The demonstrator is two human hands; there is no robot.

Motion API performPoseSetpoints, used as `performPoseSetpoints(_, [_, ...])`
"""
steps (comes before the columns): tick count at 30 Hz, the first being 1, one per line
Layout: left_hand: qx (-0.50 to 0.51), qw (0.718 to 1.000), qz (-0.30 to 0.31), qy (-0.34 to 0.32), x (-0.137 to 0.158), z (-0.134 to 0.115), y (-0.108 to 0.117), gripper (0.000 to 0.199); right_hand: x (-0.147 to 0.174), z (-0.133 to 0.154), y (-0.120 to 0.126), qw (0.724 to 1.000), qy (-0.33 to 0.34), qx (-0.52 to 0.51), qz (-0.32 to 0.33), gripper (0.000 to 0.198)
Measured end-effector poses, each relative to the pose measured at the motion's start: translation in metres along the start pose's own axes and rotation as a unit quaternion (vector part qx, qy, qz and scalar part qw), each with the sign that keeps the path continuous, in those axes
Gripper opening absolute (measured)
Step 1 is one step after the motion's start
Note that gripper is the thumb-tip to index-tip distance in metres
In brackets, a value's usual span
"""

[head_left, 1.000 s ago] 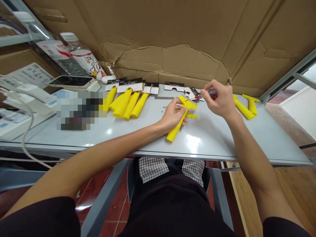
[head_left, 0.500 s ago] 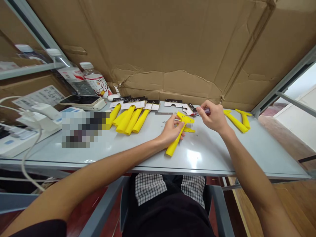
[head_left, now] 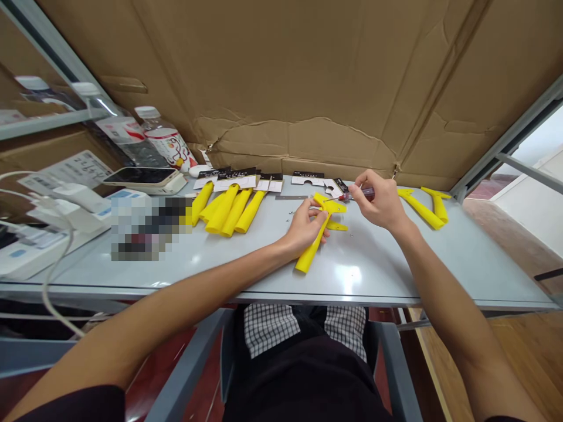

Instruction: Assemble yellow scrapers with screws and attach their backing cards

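My left hand is closed around a yellow plastic T-shaped handle, tilted with its round tube end toward me and its wide head away. In my right hand is a screwdriver with a dark reddish grip. Its thin shaft points left, and the tip meets the head of the handle near a small hole. Another yellow piece lies just under and beside that head. A few tiny screws lie left of the head, and one more small screw lies to its right.
Several yellow handles with black-and-white cards lie at the left. Two yellow pieces lie at the right. A thin metal strip and loose cards are behind my hands. A phone, bottles and a power strip stand left.
Both hands keep their hold, with the screwdriver tip staying at the handle's head. The right hand's fingers have shifted slightly on the grip. The whole view has tilted a little.
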State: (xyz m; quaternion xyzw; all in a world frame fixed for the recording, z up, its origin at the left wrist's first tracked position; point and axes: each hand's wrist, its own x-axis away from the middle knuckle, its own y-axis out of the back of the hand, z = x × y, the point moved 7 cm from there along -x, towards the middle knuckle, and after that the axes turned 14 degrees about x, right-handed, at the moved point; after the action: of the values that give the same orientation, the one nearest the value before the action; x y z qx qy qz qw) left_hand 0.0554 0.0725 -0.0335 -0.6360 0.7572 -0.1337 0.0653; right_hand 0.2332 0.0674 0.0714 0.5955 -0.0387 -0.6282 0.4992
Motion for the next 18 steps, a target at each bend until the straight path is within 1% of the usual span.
performPoseSetpoints(2, [0.006,1.000,0.001,-0.001,0.0000,0.0002,0.0000,0.011,0.0006,0.0016,-0.0010,1.000,0.008,-0.008,0.001,0.021])
performPoseSetpoints(4, [0.011,1.000,0.003,-0.001,-0.0002,0.0006,0.0000,0.012,0.0008,0.0029,-0.0013,1.000,0.016,-0.013,-0.010,0.020])
performPoseSetpoints(10, [0.011,1.000,-0.002,0.006,0.0020,-0.0008,0.0005,0.011,0.0000,0.0036,-0.0030,0.999,0.036,-0.015,-0.034,0.035])
performPoseSetpoints(15, [0.007,1.000,0.005,-0.001,0.0025,-0.0010,0.0008,0.010,0.0013,0.0029,-0.0050,0.999,0.039,-0.015,-0.026,0.022])
performPoseSetpoints(18, [0.010,1.000,0.003,-0.004,0.0008,0.0003,0.0032,0.011,0.0014,0.0002,-0.0074,0.999,0.033,-0.022,-0.025,0.026])
